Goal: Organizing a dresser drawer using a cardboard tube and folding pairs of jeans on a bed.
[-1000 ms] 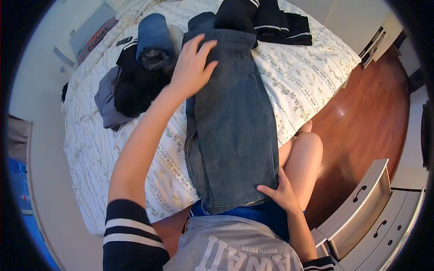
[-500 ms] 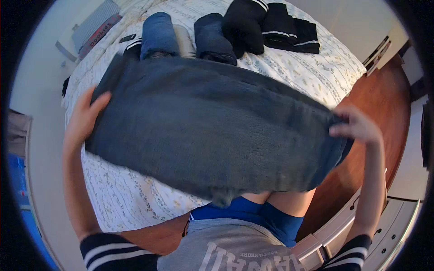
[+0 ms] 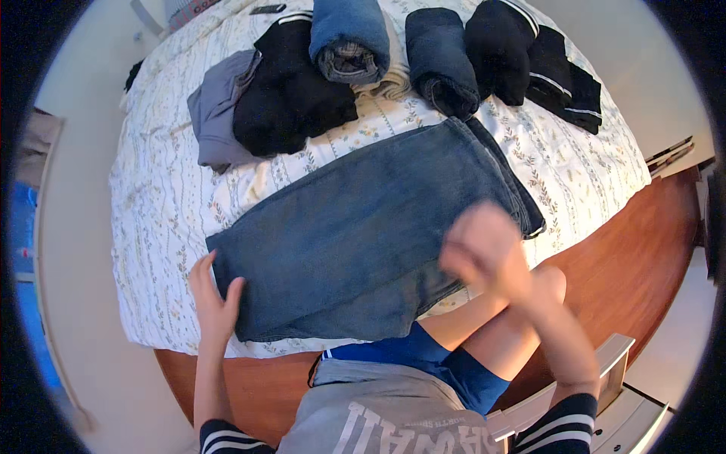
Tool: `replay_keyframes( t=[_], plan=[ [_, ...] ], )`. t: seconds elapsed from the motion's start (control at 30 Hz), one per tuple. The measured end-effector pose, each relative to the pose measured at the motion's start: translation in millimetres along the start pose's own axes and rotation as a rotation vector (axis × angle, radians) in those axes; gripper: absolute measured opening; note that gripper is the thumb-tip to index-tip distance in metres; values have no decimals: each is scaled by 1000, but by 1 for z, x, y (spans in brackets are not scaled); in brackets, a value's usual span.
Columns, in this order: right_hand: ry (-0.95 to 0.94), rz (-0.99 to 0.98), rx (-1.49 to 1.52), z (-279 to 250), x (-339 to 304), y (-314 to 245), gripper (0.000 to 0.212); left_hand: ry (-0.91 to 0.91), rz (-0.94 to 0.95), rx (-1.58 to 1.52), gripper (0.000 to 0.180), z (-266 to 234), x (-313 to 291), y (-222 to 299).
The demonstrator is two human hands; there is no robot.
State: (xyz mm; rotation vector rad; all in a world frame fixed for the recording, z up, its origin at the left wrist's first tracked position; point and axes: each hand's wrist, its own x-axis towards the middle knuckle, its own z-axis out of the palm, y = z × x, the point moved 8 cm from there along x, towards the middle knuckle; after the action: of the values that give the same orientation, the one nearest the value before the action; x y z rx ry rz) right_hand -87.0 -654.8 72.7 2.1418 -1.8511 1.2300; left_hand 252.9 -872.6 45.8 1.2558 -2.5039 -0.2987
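A pair of dark blue jeans (image 3: 340, 234), folded lengthwise, lies across the near part of the bed, its waist end toward the upper right. My left hand (image 3: 215, 299) is at the leg-end edge on the left, thumb and fingers spread apart, the thumb touching the cloth. Over the right part of the jeans hovers my right hand (image 3: 484, 246), smeared by motion, so its fingers cannot be made out.
Along the far side are a grey garment (image 3: 219, 113), a black folded garment (image 3: 291, 94), rolled blue jeans (image 3: 348, 34), rolled dark jeans (image 3: 441, 57) and black garments with white stripes (image 3: 503, 53). An open drawer (image 3: 616, 352) is at lower right.
The jeans, held up by both hands before, now lie flat on the bed. My right hand has left their right end and moved inward; my left hand has come lower and nearer.
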Motion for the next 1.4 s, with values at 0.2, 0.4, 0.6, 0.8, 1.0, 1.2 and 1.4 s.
replay_keyframes(
  t=[0.2,0.4,0.6,0.8,1.0,1.2,1.4],
  plan=[
    [-344,-81,-238,67,-66,-61,39,-494,548,55,82,65,-15,129],
    [-229,-6,-252,69,-77,-62,42,-352,489,91,66,56,-41,73],
    [-269,-2,59,83,-59,-66,38,-241,454,103,59,31,-37,75],
    [-430,248,256,88,-35,-50,51,-272,32,-442,35,27,-17,44],
    [-216,331,147,97,-11,-30,32,-363,70,-390,33,15,-6,47],
    [-253,414,29,115,-10,-11,18,-241,495,-59,43,15,-21,90],
    [-392,280,-126,125,0,-30,14,-222,869,-527,38,46,-63,192]
  ],
)
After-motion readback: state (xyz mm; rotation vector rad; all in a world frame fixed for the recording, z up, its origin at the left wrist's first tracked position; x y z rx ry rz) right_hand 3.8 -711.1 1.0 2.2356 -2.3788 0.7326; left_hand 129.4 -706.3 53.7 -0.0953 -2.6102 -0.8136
